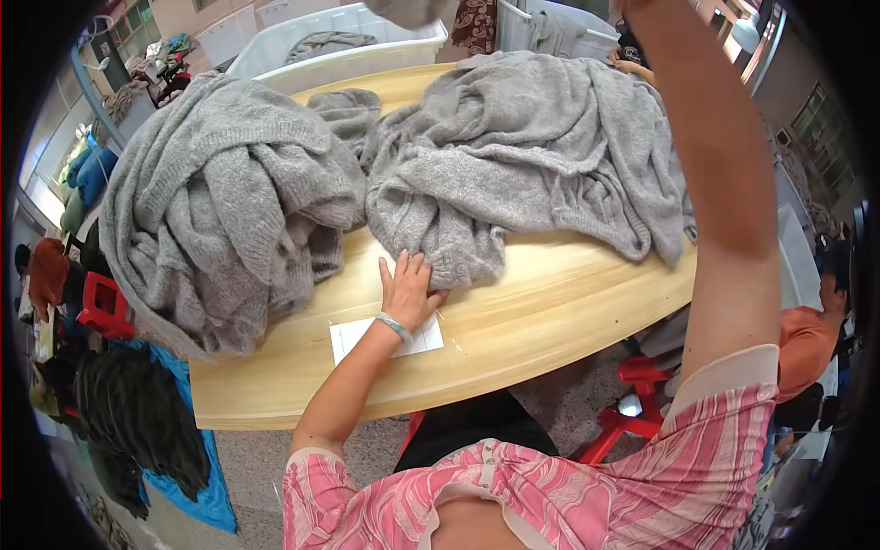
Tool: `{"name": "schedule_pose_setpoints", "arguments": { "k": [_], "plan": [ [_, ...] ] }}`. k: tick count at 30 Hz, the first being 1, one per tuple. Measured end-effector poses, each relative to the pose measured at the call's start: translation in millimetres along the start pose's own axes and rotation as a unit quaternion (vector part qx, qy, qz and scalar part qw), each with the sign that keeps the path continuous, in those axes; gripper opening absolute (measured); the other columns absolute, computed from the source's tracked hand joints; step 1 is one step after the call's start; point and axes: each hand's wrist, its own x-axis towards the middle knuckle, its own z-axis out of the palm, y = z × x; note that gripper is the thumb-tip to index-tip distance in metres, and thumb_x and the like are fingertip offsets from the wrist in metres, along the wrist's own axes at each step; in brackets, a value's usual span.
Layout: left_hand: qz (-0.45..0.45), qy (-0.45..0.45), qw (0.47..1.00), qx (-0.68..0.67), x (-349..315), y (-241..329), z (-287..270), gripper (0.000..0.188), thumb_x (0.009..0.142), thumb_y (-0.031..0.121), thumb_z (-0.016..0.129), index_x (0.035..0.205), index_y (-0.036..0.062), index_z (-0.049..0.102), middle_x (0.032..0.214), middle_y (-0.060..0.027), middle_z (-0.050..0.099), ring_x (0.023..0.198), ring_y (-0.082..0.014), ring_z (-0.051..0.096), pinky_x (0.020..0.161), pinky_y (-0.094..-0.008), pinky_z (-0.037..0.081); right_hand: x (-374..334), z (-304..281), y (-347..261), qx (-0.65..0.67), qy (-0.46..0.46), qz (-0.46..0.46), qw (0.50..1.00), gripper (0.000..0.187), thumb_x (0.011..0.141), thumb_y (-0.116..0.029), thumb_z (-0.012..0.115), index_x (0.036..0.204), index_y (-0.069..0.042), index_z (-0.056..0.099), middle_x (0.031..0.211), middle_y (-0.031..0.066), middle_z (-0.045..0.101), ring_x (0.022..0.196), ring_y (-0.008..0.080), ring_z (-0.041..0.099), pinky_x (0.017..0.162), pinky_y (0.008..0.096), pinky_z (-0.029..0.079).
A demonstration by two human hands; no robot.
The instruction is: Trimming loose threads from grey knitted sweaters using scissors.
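Two heaps of grey knitwear lie on a pale wooden table. The left heap (220, 202) is bunched, with ribbed edges showing. The right heap (532, 156) spreads wide toward the far right edge. My left hand (408, 291) lies flat with its fingers stretched out, fingertips touching the near edge of the right heap. A white paper (425, 340) lies partly under my left wrist, which wears a pale bangle (394, 327). My right arm (720, 174) reaches up and forward past the right heap, and its hand is cut off by the top edge.
A white plastic bin (344, 50) with grey cloth stands beyond the table (541, 321). Another grey piece (403, 9) shows at the top edge. Red stools (108, 305) stand around. Dark garments (137, 422) lie on a blue sheet at left. A person in orange (807, 353) is at right.
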Motion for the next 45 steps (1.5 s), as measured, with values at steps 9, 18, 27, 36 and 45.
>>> {"name": "schedule_pose_setpoints", "arguments": {
  "k": [9,18,27,36,45],
  "plan": [
    [0.233,0.141,0.958,-0.091,1,25,-23,0.021,0.07,0.006,0.063,0.09,0.0017,0.056,0.102,-0.0182,0.057,0.112,-0.0366,0.05,0.1,-0.0518,0.036,-164,93,243,-0.393,-0.077,-0.149,0.904,0.073,0.072,-0.017,0.074,0.136,-0.01,0.041,0.133,0.0202,0.044,0.122,0.0379,0.041,0.103,0.0436,0.033],
    [0.307,-0.322,0.762,-0.47,-118,99,-95,0.026,0.088,0.012,0.048,0.107,-0.0006,0.061,0.105,-0.0182,0.064,0.095,-0.0333,0.064,0.084,-0.0358,0.049,-274,127,318,-0.273,-0.179,-0.009,0.945,0.077,0.067,-0.008,0.071,0.138,-0.01,0.04,0.137,0.0205,0.041,0.126,0.0385,0.038,0.106,0.0432,0.031],
    [-0.187,-0.129,0.82,-0.526,-140,53,-116,0.026,0.092,0.02,0.057,0.108,-0.0004,0.063,0.095,-0.0025,0.065,0.083,-0.0102,0.06,0.073,-0.0263,0.048,-250,54,373,-0.33,-0.103,0.151,0.926,0.036,0.071,-0.006,0.055,0.107,-0.005,0.061,0.102,0.0198,0.064,0.099,0.0388,0.06,0.082,0.0391,0.049],
    [-0.166,-0.062,0.796,-0.579,-117,23,-62,0.031,0.096,0.015,0.053,0.12,-0.0035,0.055,0.107,-0.0037,0.063,0.095,-0.0087,0.055,0.085,-0.024,0.044,-281,4,351,-0.374,0.089,-0.064,0.921,0.039,0.079,-0.023,0.07,0.115,-0.01,0.06,0.106,0.0102,0.065,0.096,0.0275,0.061,0.08,0.0354,0.049],
    [-0.16,-0.094,0.792,-0.582,-111,20,-60,0.025,0.094,0.015,0.057,0.113,-0.0011,0.059,0.099,-0.0007,0.063,0.088,-0.0059,0.054,0.079,-0.0216,0.044,-394,115,296,-0.206,-0.213,0.058,0.953,0.038,0.075,-0.026,0.07,0.108,-0.01,0.063,0.1,0.0086,0.061,0.097,0.0269,0.054,0.087,0.0387,0.039]
  ]
}}
